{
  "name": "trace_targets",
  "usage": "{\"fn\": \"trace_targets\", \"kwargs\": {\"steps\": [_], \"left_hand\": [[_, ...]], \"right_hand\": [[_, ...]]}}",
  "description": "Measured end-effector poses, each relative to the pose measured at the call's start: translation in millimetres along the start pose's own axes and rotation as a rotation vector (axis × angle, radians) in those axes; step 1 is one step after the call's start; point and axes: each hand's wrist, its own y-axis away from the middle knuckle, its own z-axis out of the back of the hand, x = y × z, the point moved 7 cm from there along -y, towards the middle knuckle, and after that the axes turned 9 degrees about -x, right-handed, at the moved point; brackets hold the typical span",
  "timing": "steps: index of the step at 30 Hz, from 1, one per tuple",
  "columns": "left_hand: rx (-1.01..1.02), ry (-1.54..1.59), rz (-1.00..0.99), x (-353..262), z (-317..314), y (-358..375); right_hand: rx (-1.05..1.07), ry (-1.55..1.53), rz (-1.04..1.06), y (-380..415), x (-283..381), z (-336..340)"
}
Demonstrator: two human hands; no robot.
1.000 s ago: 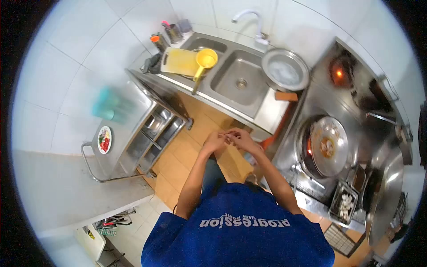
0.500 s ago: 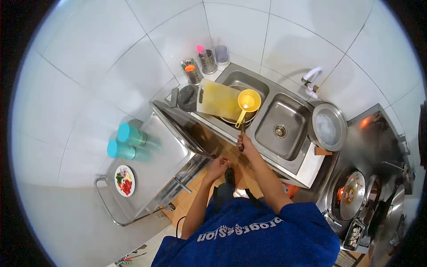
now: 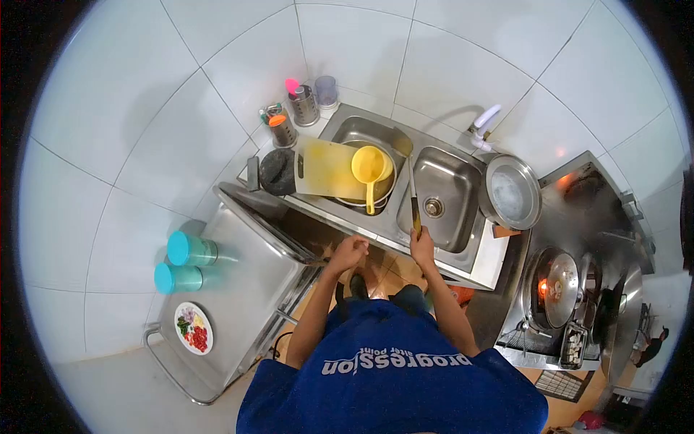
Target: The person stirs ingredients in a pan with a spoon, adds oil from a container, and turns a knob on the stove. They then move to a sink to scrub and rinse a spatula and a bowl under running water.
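My right hand (image 3: pixel 422 244) is closed round the handle of a long metal spatula (image 3: pixel 412 173). Its flat blade is raised over the divider between the two sink basins. My left hand (image 3: pixel 348 253) hangs in front of the counter edge with its fingers curled in, and nothing shows in it. In the left basin a yellow dipper (image 3: pixel 371 165) rests on a yellowish cutting board (image 3: pixel 325 168), which lies across a pot (image 3: pixel 390 189). The right basin (image 3: pixel 452 177) has a drain in its floor.
A metal bowl (image 3: pixel 511 192) of whitish contents stands right of the sink, under a white faucet (image 3: pixel 486 124). Further right, a wok (image 3: pixel 561 289) sits over a lit burner. At left, a steel cart (image 3: pixel 238 289) bears a plate (image 3: pixel 181 340) of chopped ingredients and two teal-lidded jars (image 3: pixel 189 249).
My right hand has moved right and drawn the spatula out from beside the dipper, so its blade now shows. My left hand stays near the counter edge. The view has shifted slightly.
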Motion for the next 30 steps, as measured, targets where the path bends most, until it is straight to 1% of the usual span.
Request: {"fn": "trace_targets", "kwargs": {"steps": [2, 3, 5, 6, 7, 9, 14, 16, 18, 19, 20, 22, 23, 25, 26, 27, 29, 30], "left_hand": [[0.028, 0.007, -0.003, -4, -5, 4], [0.046, 0.012, 0.003, -4, -8, 7], [0.063, 0.015, 0.001, -2, -13, 11], [0.050, 0.049, 0.004, -1, -14, 13], [0.038, 0.083, 0.009, 0, -16, 15], [0.031, 0.082, -0.005, -4, -19, 20], [-0.007, 0.116, -0.016, -21, -40, 37], [0.006, 0.041, 0.091, -24, -54, 49], [-0.025, 0.063, 0.086, -22, -69, 62], [-0.050, 0.090, 0.083, -16, -78, 70], [-0.056, 0.091, 0.091, -9, -86, 77], [-0.110, 0.101, 0.040, -1, -97, 89], [-0.118, 0.099, 0.050, 6, -104, 97], [-0.147, 0.036, 0.084, 13, -118, 122], [-0.146, 0.032, 0.101, 17, -126, 137], [-0.134, 0.093, 0.138, 20, -134, 148], [-0.123, 0.159, 0.180, 31, -150, 165], [-0.121, 0.166, 0.182, 43, -156, 167]], "right_hand": [[0.160, -0.376, -0.291, 8, -13, -4], [0.152, -0.378, -0.286, 10, -9, 8], [0.569, -1.125, -0.826, 41, 1, 4], [0.647, -1.273, -0.881, 48, 2, 7], [0.647, -1.277, -0.876, 53, -3, 12], [0.728, -1.275, -0.883, 67, -9, 23], [0.804, -1.201, -0.800, 91, -31, 56], [0.845, -1.188, -0.767, 97, -30, 72], [0.759, -1.036, -0.593, 91, -31, 92], [0.768, -1.035, -0.598, 92, -33, 95], [0.675, -0.950, -0.447, 85, -33, 104], [0.525, -0.817, -0.170, 73, -41, 117], [0.537, -0.818, -0.175, 76, -49, 117], [0.352, -0.736, -0.087, 77, -53, 138], [0.252, -0.473, 0.082, 74, -66, 141], [0.259, -0.473, 0.071, 74, -87, 128], [0.181, -0.186, 0.146, 72, -124, 112], [0.229, -0.168, 0.087, 72, -124, 119]]}}
